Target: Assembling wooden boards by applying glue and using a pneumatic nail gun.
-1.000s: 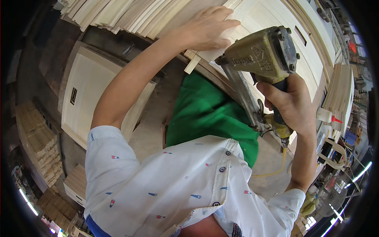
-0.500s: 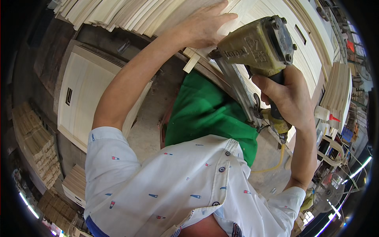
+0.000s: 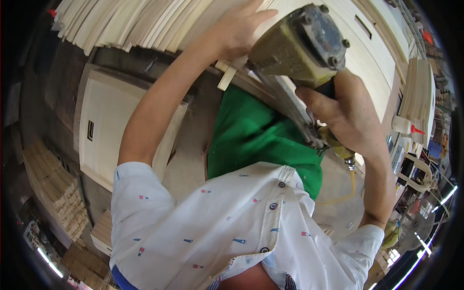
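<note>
Head: R hand [image 3: 349, 113] grips nail gun [image 3: 292, 50]; L hand [image 3: 236, 33] nr panel [image 3: 369, 58].

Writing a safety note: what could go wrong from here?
1. The left hand lies close to the nose of the nail gun held in the right hand; a misfire might catch its fingers.
2. The yellow hose hangs loose from the gun's handle end and could snag.
3. The short wooden strip juts out beside the left forearm, so it may get knocked.
</note>
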Motion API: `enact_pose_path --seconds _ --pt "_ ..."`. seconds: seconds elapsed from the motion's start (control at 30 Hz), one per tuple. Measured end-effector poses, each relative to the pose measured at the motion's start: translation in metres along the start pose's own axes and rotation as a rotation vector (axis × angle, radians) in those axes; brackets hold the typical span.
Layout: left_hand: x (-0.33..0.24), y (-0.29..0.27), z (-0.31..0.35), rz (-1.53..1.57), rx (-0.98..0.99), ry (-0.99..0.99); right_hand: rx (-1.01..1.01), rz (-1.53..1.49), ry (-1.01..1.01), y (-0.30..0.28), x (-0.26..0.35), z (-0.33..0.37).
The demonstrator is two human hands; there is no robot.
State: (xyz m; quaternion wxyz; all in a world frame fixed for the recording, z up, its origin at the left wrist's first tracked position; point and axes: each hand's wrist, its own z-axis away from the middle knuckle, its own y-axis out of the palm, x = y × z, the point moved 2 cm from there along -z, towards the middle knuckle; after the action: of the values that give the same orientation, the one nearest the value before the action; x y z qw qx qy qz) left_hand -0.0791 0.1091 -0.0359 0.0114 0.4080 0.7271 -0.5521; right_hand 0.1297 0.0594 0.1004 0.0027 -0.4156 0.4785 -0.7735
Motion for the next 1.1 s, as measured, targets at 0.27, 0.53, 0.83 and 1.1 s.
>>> enact_pose_path --seconds 0.27,0.53,0.83,1.1 --pt "-0.009 0.005 0.010 -0.011 0.031 -0.191 -0.066 -0.217 0.405 -0.040 -0.037 0.046" --pt "0.004 0.002 -0.030 -0.073 0.008 -0.304 -0.124 -0.252 0.485 -0.061 -0.075 0.049" --pt "0.049 0.023 -0.113 -0.125 0.014 -0.302 -0.009 -0.183 0.518 -0.068 -0.083 0.044" --pt "0.056 0.036 -0.120 -0.194 -0.030 -0.234 -0.011 -0.153 0.394 -0.068 -0.087 0.045"
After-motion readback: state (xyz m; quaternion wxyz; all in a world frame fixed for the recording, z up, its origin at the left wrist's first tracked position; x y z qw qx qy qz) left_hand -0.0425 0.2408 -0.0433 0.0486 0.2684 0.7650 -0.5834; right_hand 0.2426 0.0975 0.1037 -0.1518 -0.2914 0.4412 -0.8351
